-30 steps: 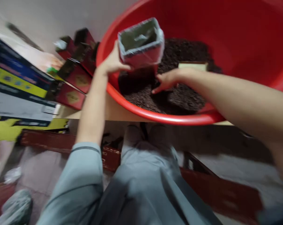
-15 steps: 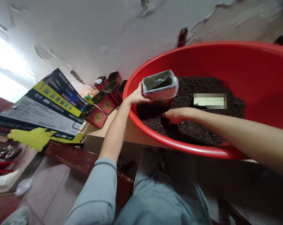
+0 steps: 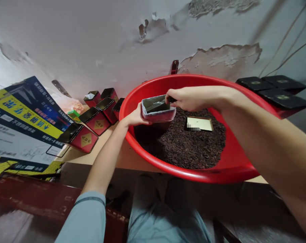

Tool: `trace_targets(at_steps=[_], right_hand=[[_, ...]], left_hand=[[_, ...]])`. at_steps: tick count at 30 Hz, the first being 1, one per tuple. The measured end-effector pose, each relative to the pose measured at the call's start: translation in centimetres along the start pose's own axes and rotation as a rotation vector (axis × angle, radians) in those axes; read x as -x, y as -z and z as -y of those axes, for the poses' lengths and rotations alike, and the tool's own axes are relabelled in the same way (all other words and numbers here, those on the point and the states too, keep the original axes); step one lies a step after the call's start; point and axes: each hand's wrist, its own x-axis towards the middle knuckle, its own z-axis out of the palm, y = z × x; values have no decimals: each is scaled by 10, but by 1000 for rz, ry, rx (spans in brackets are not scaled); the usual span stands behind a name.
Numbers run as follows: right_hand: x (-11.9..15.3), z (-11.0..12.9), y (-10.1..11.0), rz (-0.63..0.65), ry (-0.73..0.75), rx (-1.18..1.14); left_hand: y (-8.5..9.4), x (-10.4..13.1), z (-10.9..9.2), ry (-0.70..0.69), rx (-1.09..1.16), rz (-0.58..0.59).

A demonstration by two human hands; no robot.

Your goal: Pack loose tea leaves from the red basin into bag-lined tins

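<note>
My left hand (image 3: 136, 116) grips a rectangular tin (image 3: 159, 116) with a clear plastic bag lining its mouth, tilted over the left part of a red tub (image 3: 190, 173). At the tin's right rim is my right hand (image 3: 177, 98), its fingers closed on a dark pinch of loose tea leaves. Beneath both hands, a heap of dark tea leaves (image 3: 183, 150) covers the tub floor. A shallow lid (image 3: 200, 123) with a pale inside lies on the heap. How full the tin is, I cannot tell.
Several red tins (image 3: 95, 120) stand left of the tub on the wooden table (image 3: 122, 158). More dark-lidded tins (image 3: 282, 91) are at the right rear. A printed cardboard box (image 3: 23, 125) leans at the left; a peeling wall (image 3: 112, 44) rises behind.
My right hand has risen from the tea leaves to the tin's mouth. My left hand still holds the tin. The view has shifted, showing more tins at the right.
</note>
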Motion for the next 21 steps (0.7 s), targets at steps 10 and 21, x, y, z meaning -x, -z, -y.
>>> trace_targets(at_steps=[10,21], right_hand=[[-22,25,21,-342,115,-8],[12,-59,-138,127,-373,25]], left_hand=[[-4,2,-12,-80,88,-17],[0,0,-1,28,-37,-25]])
